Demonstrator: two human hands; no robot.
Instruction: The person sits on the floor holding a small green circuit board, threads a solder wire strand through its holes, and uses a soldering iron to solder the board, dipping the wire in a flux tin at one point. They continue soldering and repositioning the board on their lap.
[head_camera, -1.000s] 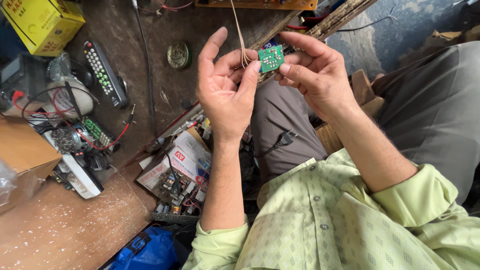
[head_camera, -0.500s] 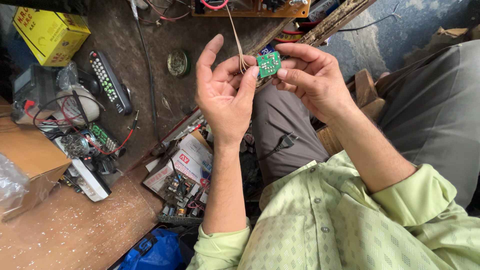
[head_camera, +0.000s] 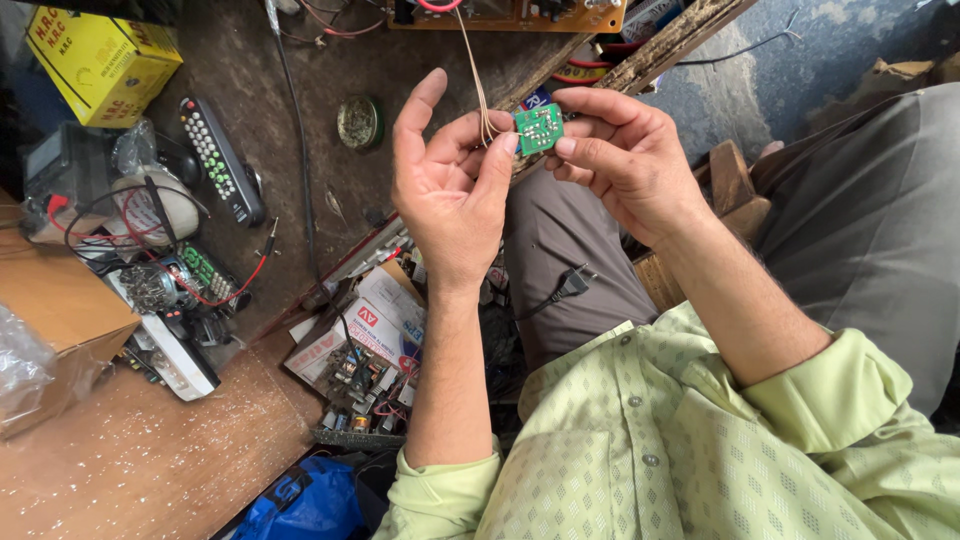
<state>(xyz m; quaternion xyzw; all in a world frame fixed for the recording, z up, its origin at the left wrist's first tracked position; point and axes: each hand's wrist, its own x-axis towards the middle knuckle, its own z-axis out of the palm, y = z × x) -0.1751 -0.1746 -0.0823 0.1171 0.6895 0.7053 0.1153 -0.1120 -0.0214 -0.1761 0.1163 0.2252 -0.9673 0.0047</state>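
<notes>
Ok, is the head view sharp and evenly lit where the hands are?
Head view: soft daylight, no glare; the small green circuit board between left hand and right hand is sharp; the upper-left corner by the yellow cardboard box falls dark; edges bend slightly.

Left of the remote control (head_camera: 222, 160) cluttered wires block passage; right of it, bare tabletop (head_camera: 300, 120) lies open.

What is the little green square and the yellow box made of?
The small green circuit board, pinched between the left hand and right hand, looks like stiff, matte laminate with tiny silvery solder dots. The yellow box looks like printed cardboard: flat faces, folded edges, dull finish.
</notes>
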